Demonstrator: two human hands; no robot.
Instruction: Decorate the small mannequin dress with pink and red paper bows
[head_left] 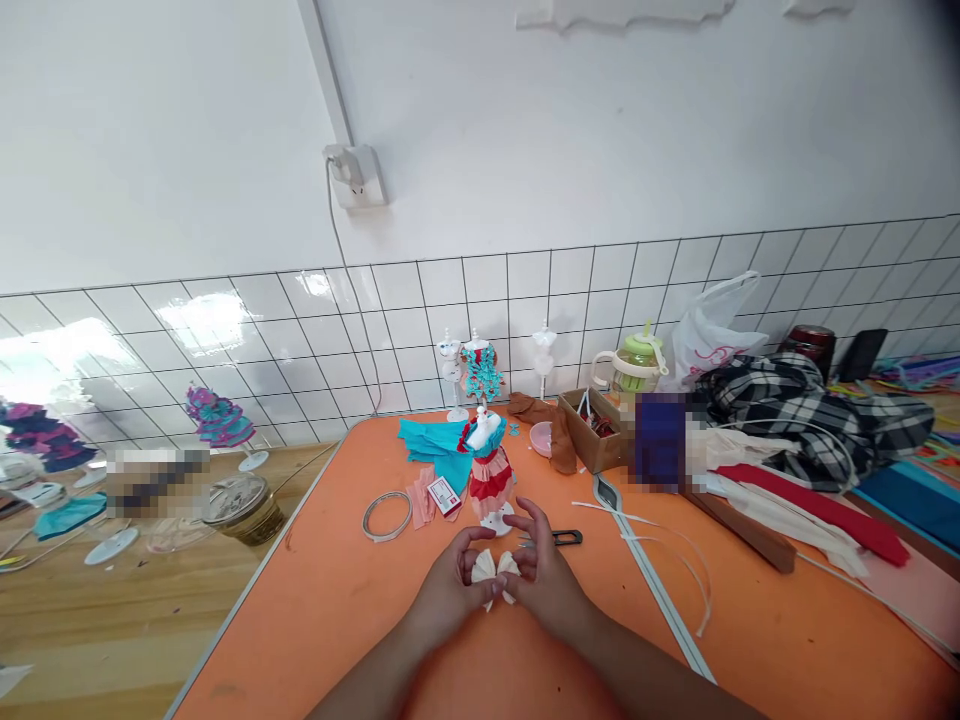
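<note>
Between my hands is a small cream pleated bow point(484, 568), its two fanned sides spread apart; I cannot tell whether it is paper or cloth. My left hand point(452, 578) pinches its left side with thumb and fingers. My right hand point(553, 580) grips the right side near the middle, index finger raised. Just beyond stands a miniature dress form point(486, 432) in a blue top and a tiered red and pink skirt point(492, 482). Black-handled thread snips point(568, 538) lie behind my right hand, their blades partly hidden.
A roll of tape point(387, 517), a small white-and-red box point(444, 497) and blue sheets point(431, 440) lie left of the dress form. More dress forms point(544, 355) stand by the wall. On the right are a cardboard box point(596, 445), white strips and a plaid cloth point(810, 420).
</note>
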